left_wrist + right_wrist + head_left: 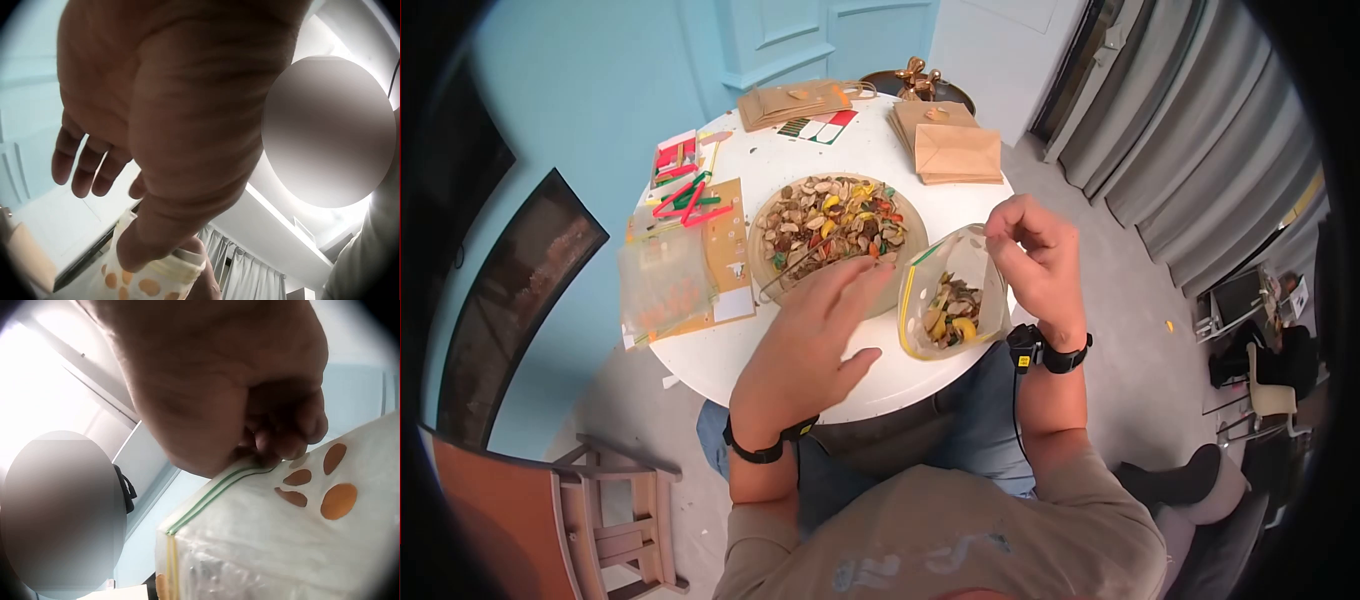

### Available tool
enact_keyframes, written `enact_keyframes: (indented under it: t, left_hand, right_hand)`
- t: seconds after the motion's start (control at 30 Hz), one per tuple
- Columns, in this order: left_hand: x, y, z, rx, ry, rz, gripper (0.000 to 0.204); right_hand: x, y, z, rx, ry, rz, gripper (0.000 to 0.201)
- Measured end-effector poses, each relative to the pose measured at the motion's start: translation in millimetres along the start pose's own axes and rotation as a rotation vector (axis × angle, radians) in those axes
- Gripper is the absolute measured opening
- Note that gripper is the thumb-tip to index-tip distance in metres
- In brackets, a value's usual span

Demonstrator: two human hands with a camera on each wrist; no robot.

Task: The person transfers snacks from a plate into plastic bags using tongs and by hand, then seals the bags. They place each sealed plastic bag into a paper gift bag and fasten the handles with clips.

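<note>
My right hand (1040, 262) pinches the upper edge of a clear zip bag (910, 318), and its mouth gapes. In the right wrist view, thumb and fingers grip the bag beside its green zip line; orange paw-like spots mark its side. Some dried potpourri (950, 318), brown pieces with yellow bits, lies inside the bag. My left hand (805, 340) is spread over the near edge of a wide round dish (916, 232), fingers extended and nothing held. The dish bears a heap of mixed potpourri (830, 222) in brown, yellow, orange and green.
Flat clear bags (662, 282) lie at the table's left, on brown patterned paper (728, 255). Behind them are red and green strips (690, 203) and a small box (675, 155). Brown paper bags (800, 103) lie at the back, with more bags (957, 152) at back right.
</note>
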State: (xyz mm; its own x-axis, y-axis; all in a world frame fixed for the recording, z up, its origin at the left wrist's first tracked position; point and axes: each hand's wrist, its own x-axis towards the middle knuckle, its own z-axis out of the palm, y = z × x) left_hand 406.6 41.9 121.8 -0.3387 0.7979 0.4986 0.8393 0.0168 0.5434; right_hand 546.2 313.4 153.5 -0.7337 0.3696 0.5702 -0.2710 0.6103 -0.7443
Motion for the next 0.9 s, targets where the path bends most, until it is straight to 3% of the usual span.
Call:
enact_keyframes:
  t: [0.17, 0.23, 0.37, 0.43, 0.57, 0.67, 0.73, 0.77, 0.87, 0.9]
  left_hand:
    - [-5, 8, -9, 0.001, -0.035, 0.231, 0.064]
    - [-6, 6, -10, 0.013, 0.003, 0.243, 0.038]
    - [-2, 4, -5, 0.01, -0.03, 0.289, 0.014]
    - [-4, 12, -6, 0.041, -0.053, 0.261, 0.009]
    - [-14, 22, -10, 0.086, 0.031, 0.216, 0.013]
    - [-17, 5, -1, 0.208, 0.184, 0.077, 0.017]
    - [-13, -13, 7, 0.051, 0.244, -0.035, 0.021]
    - [-12, -17, 7, 0.061, 0.249, -0.042, 0.021]
    - [-5, -17, 10, 0.029, 0.241, -0.066, 0.023]
    - [-3, -16, 11, 0.02, 0.246, -0.093, 0.023]
  right_hand:
    - [1, -13, 6, 0.258, -0.118, 0.09, 0.01]
    - [-1, -8, 7, 0.303, -0.15, 0.125, 0.012]
    - [-5, 18, 21, 0.32, -0.219, 0.178, 0.016]
    - [-9, 21, 24, 0.401, -0.372, 0.241, 0.016]
    - [-10, 21, 31, 0.524, -0.435, 0.169, 0.011]
    - [-3, 33, 45, 0.484, -0.41, 0.222, 0.01]
    - [-2, 47, 44, 0.444, -0.332, 0.308, 0.034]
    - [-4, 52, 43, 0.451, -0.342, 0.304, 0.034]
    - [-21, 67, 32, 0.705, -0.4, 0.29, 0.072]
    - [-28, 70, 29, 0.702, -0.392, 0.287, 0.072]
